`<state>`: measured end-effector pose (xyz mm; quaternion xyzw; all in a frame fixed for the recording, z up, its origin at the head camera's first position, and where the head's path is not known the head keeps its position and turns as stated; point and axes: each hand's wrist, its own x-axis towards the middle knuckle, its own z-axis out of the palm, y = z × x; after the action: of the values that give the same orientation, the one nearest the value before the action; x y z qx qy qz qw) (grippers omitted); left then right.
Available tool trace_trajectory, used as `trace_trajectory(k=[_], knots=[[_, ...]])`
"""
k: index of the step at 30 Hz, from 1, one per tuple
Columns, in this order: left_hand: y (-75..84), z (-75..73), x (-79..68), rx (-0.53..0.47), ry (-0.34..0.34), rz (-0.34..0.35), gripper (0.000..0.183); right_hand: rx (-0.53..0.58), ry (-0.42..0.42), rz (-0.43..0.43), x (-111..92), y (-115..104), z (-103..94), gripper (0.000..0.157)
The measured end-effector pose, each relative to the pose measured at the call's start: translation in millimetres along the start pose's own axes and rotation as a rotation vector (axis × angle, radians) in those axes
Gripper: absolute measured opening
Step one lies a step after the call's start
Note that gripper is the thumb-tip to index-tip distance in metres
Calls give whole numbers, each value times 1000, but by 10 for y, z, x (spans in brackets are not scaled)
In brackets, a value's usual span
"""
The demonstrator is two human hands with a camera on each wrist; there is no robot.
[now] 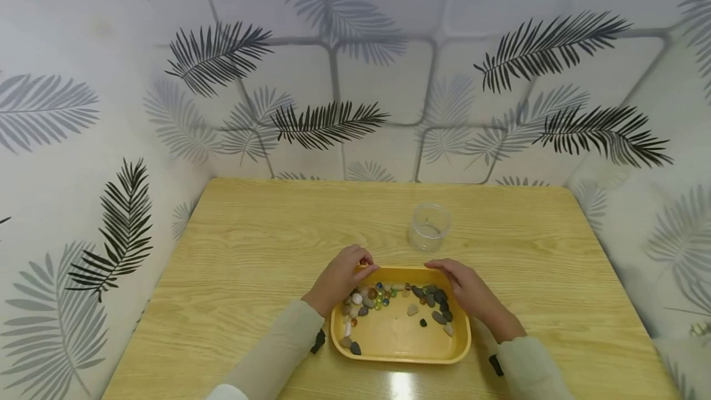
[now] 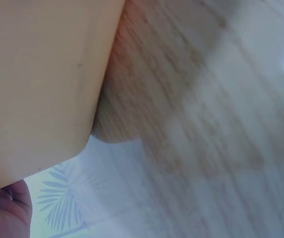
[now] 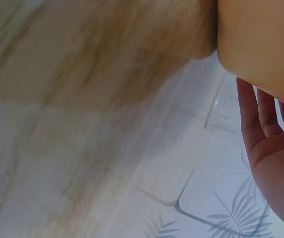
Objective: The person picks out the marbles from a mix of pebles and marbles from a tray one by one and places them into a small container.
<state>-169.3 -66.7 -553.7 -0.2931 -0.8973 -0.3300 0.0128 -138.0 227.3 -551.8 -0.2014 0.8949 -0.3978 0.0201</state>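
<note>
A yellow plastic tray [image 1: 400,344] sits at the front of the table, holding pebbles [image 1: 438,318] and glass marbles [image 1: 380,295]. My left hand [image 1: 340,276] grips its far left corner, thumb over the rim and fingers bent behind the wall. At the far right corner, my right hand [image 1: 469,289] holds the rim, its fingers [image 3: 248,111] against the outer wall in the right wrist view. Pale stones and marbles lie mostly along the left and far sides; dark pebbles cluster at the far right. Only part of my left hand [image 2: 8,213] shows in the left wrist view.
A clear round container [image 1: 430,228] stands on the wooden table [image 1: 266,227] just behind the tray. Leaf-patterned wall covering [image 1: 383,91] rises behind the table and along both sides.
</note>
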Motion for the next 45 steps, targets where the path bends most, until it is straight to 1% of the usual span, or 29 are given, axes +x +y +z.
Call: trace_trajectory(k=[4, 9, 12, 17, 19, 21, 25, 27, 29, 31, 32, 35, 37, 39, 43, 45], knots=[[-7, -6, -9, 26, 15, -3, 15, 29, -14, 17, 23, 1, 17, 33], [-12, 6, -5, 72, 34, 23, 17, 37, -12, 19, 40, -2, 17, 33], [-12, 24, 10, 163, 55, 46, 20, 31, -13, 27, 54, 6, 5, 34], [-8, 47, 31, 364, 86, 72, 26, 33, -22, 43, 67, 2, -9, 33], [-5, 52, 31, 415, 91, 73, 28, 25, -16, 45, 66, -6, -12, 32], [-2, 57, 33, 433, 97, 74, 28, -1, 0, 29, 68, -8, -12, 30], [-14, 73, 30, 436, 96, 68, 29, -84, 53, -27, 63, -23, -16, 27], [-14, 72, 30, 435, 96, 65, 31, -152, 109, -80, 55, -43, -15, 25], [-14, 69, 31, 427, 104, 66, 32, -207, 173, -104, 41, -94, -17, 24], [-4, 60, 37, 414, 111, 62, 33, -241, 243, -105, 17, -172, -17, 24], [3, 54, 41, 404, 115, 59, 33, -241, 274, -101, 0, -221, -17, 24], [10, 45, 49, 368, 119, 53, 33, -186, 314, -55, -51, -371, 7, 22], [10, 43, 55, 354, 115, 46, 32, -141, 313, -40, -88, -456, 47, 20], [7, 43, 55, 351, 109, 48, 32, -114, 291, -23, -119, -532, 104, 18], [6, 38, 46, 348, 111, 74, 29, -65, 219, 25, -166, -659, 247, 14], [8, 38, 40, 342, 121, 93, 28, -61, 187, 54, -179, -701, 328, 12]])
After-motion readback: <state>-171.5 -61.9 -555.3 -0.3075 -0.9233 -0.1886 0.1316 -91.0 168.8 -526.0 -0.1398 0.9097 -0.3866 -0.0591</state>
